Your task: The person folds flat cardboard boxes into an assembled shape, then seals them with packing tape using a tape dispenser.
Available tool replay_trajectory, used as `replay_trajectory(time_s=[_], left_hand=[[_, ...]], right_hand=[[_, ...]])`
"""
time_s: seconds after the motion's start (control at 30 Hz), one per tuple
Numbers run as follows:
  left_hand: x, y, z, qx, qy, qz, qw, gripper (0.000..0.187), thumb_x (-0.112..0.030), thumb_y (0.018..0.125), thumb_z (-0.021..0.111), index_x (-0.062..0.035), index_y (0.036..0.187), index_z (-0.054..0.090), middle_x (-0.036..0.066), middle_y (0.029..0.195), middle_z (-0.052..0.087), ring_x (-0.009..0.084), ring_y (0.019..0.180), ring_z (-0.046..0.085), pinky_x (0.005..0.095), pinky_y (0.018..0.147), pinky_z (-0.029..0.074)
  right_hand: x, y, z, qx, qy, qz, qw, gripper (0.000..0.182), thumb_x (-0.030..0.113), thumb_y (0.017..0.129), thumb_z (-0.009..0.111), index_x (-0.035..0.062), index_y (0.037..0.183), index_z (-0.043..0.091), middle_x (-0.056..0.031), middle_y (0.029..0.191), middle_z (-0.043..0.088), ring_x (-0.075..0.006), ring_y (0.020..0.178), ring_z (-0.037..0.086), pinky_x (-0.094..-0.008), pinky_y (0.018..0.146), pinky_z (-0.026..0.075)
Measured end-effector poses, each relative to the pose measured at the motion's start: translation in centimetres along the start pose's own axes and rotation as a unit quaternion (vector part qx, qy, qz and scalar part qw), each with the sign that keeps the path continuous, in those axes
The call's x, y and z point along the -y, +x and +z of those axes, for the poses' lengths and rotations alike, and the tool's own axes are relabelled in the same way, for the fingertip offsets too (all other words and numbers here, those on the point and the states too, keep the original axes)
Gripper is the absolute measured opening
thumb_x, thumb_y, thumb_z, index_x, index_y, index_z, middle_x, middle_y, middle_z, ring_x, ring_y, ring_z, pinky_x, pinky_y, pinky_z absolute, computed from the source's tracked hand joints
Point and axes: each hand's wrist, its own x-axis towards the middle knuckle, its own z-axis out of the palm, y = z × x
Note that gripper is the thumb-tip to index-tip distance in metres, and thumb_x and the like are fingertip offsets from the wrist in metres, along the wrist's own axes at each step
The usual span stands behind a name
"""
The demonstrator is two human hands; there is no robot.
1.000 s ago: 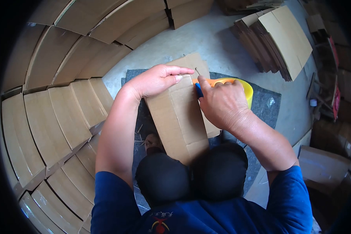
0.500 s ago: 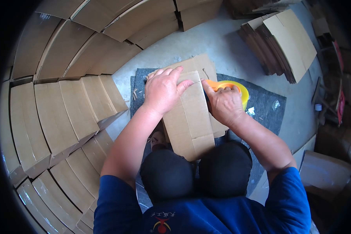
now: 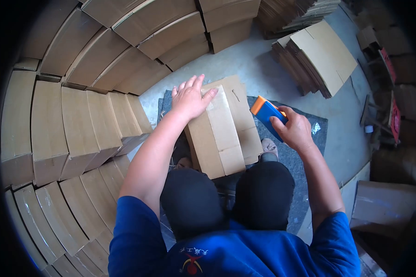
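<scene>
A brown cardboard box (image 3: 217, 138) stands in front of my knees, tilted a little to the left. My left hand (image 3: 189, 99) lies on its far left part, fingers spread and pointing away from me. Right of the box, my right hand (image 3: 293, 127) is wrapped round a blue and orange tape dispenser (image 3: 270, 117), held in the air apart from the box. An opened cardboard flap or sheet (image 3: 245, 122) shows just behind and right of the box.
Stacked cartons (image 3: 78, 120) line the left side and the back. Flat cardboard sheets (image 3: 326, 51) are piled at the back right. A dark mat (image 3: 316, 134) lies on the floor under the box. A carton (image 3: 383, 203) sits at the lower right.
My right hand has moved right, away from the box, with the dispenser turned so its blue side shows. My left hand has shifted slightly left and its fingers are more spread.
</scene>
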Motion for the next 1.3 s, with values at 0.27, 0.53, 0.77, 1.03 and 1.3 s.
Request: replay_trajectory(time_s=[0.27, 0.53, 0.77, 1.03, 1.3], left_hand=[[-6.6, -7.8, -9.0, 0.110, -0.497, 0.005, 0.861, 0.055, -0.050, 0.105, 0.044, -0.0025, 0.129, 0.057, 0.008, 0.115, 0.060, 0.0168, 0.103, 0.058, 0.0330, 0.093, 0.047], [-10.5, -17.9, -11.3, 0.118, -0.766, 0.011, 0.632, 0.045, -0.044, 0.106, 0.045, -0.0043, 0.121, 0.061, 0.004, 0.110, 0.063, 0.0127, 0.102, 0.059, 0.0319, 0.096, 0.046], [-10.4, -23.2, -6.8, 0.081, -0.867, -0.070, 0.486, 0.032, -0.038, 0.103, 0.056, -0.0077, 0.113, 0.062, 0.003, 0.103, 0.063, 0.0100, 0.093, 0.058, 0.0289, 0.086, 0.047], [-10.6, -26.9, 2.4, 0.007, -0.857, -0.214, 0.469, 0.017, -0.019, 0.104, 0.053, -0.0059, 0.110, 0.062, 0.005, 0.098, 0.066, 0.0119, 0.086, 0.063, 0.0286, 0.076, 0.052], [-1.5, -24.8, 2.8, -0.111, -0.844, -0.272, 0.449, 0.013, -0.021, 0.098, 0.064, -0.0085, 0.098, 0.063, -0.002, 0.074, 0.058, 0.0090, 0.064, 0.054, 0.0259, 0.061, 0.046]], right_hand=[[-3.7, -4.8, -6.9, 0.004, 0.468, -0.154, 0.870, 0.059, 0.045, 0.078, 0.081, -0.0014, 0.113, 0.069, -0.0065, 0.096, 0.071, -0.0131, 0.090, 0.066, -0.0289, 0.084, 0.053], [2.1, -11.3, -11.0, 0.059, 0.352, -0.248, 0.900, 0.066, 0.050, 0.072, 0.085, 0.0018, 0.114, 0.069, -0.0085, 0.096, 0.072, -0.0172, 0.090, 0.068, -0.0320, 0.084, 0.056], [4.6, -14.6, -11.5, 0.133, 0.199, -0.229, 0.944, 0.070, 0.058, 0.073, 0.081, -0.0007, 0.109, 0.069, -0.0109, 0.091, 0.069, -0.0198, 0.084, 0.067, -0.0320, 0.077, 0.054], [3.2, -13.3, -7.0, 0.263, 0.071, -0.189, 0.943, 0.073, 0.066, 0.077, 0.074, -0.0010, 0.107, 0.070, -0.0155, 0.089, 0.071, -0.0249, 0.083, 0.071, -0.0354, 0.076, 0.058], [1.5, -7.7, -7.6, 0.239, 0.067, -0.147, 0.957, 0.067, 0.059, 0.077, 0.077, -0.0014, 0.104, 0.072, -0.0140, 0.085, 0.071, -0.0198, 0.079, 0.071, -0.0330, 0.074, 0.058]])
